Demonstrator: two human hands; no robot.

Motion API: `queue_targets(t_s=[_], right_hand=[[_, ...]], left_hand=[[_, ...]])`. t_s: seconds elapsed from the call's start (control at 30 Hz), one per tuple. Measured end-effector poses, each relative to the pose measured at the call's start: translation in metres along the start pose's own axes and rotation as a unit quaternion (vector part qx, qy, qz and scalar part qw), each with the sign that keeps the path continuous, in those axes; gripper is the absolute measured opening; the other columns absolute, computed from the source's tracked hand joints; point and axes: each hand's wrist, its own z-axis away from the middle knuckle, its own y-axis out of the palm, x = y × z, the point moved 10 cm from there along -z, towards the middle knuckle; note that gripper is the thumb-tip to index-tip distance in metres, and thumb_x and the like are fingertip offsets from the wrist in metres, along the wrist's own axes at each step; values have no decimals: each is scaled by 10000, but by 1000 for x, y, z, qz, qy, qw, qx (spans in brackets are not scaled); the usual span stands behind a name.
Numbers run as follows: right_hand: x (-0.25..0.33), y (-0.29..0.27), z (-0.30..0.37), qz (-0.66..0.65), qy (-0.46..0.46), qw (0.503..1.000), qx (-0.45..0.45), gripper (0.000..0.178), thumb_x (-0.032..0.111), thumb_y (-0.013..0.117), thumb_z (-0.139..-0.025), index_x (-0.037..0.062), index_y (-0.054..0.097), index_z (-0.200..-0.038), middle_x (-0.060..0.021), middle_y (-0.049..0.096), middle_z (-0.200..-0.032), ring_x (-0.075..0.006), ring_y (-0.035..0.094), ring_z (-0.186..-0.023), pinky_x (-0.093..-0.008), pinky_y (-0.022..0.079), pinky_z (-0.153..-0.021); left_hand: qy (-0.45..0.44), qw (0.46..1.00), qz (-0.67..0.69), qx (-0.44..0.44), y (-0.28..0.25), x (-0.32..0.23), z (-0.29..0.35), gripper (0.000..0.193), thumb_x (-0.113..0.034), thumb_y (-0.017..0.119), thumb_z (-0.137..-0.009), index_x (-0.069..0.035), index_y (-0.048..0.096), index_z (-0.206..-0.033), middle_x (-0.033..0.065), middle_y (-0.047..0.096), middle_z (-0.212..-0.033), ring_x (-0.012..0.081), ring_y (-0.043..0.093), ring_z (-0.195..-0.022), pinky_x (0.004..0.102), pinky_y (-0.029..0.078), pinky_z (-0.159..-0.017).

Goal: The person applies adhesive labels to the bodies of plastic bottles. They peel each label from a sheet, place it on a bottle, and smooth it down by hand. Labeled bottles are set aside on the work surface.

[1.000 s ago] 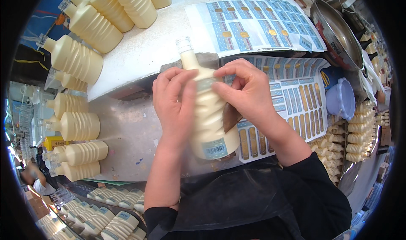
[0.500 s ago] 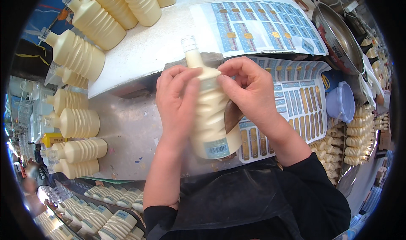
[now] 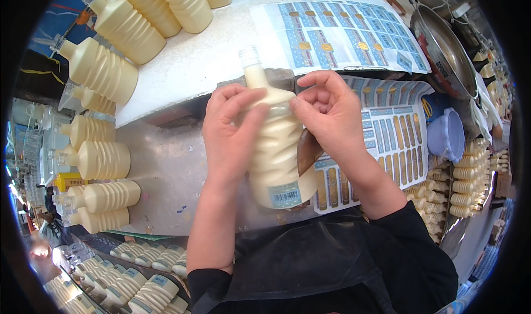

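Observation:
A cream-coloured ribbed bottle point(image 3: 276, 145) with a clear threaded neck lies in front of me, neck pointing away, on a dark support mostly hidden beneath it. A pale blue barcode label point(image 3: 285, 195) sits near its base. My left hand point(image 3: 229, 129) is at the bottle's left shoulder, thumb and fingers apart, the thumb slightly blurred. At the right shoulder my right hand point(image 3: 332, 109) has its thumb tip touching the bottle; the fingers are curled and the index stands off the thumb. A brown curved piece point(image 3: 308, 151) shows between the bottle and my right wrist.
Sheets of blue and gold labels point(image 3: 332, 35) lie on the white surface ahead, with another label sheet point(image 3: 381, 131) right of the bottle. Cream bottles point(image 3: 105, 73) stand along the left. A metal pan point(image 3: 445, 48) and lilac bucket point(image 3: 446, 134) are at right; labelled bottles point(image 3: 155, 292) fill the lower left.
My right index finger has lifted from the bottle's shoulder and parted from the thumb. My left hand has shifted slightly at the shoulder. The bottle stays nearly in place.

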Motion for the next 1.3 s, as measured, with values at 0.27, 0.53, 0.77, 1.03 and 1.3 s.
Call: queue_targets(t_s=[0.27, 0.53, 0.77, 1.03, 1.3], right_hand=[[4, -1, 2, 7, -20, 1000, -3, 301, 47, 733, -861, 66, 616, -1137, -12, 704, -891, -42, 623, -708, -226, 501, -673], [2, -6, -1, 11, -68, 997, -29, 251, 57, 679, -902, 39, 604, -1141, -55, 671, -942, -74, 629, -716, -242, 507, -675], [26, 15, -1, 240, -90, 966, 21, 368, 326, 723, -894, 19, 616, -1066, -184, 649, -1057, -361, 657, -985, -443, 521, -852], [-9, 9, -12, 120, -14, 992, 45, 357, 335, 713, -912, 18, 632, -1055, -189, 677, -1055, -341, 673, -990, -410, 522, -863], [-38, 11, -15, -55, 39, 992, 103, 213, 201, 641, -1020, 24, 619, -1136, 3, 650, -1011, -29, 561, -813, -207, 465, -717]], left_hand=[[-22, 999, 36, 6, 1, 4, 0, 190, -76, 709, -905, -27, 759, -1081, 50, 588, -1137, 174, 567, -1112, 303, 450, -992], [-9, 1000, 11, 11, 4, 1, 2, 197, -109, 637, -961, -33, 750, -1104, 58, 579, -1164, 184, 545, -1151, 312, 428, -1025], [7, 1000, 4, 8, 2, 5, 2, 262, -93, 560, -985, -30, 712, -1188, 93, 587, -1213, 223, 552, -1171, 341, 429, -1042], [21, 1000, -6, -1, 1, 2, 4, 253, -110, 601, -961, -41, 707, -1179, 111, 592, -1228, 245, 541, -1191, 356, 426, -1051], [49, 995, -88, -11, 4, -7, 7, 281, -152, 689, -904, -57, 711, -1167, 103, 587, -1208, 265, 519, -1192, 379, 410, -1055]])
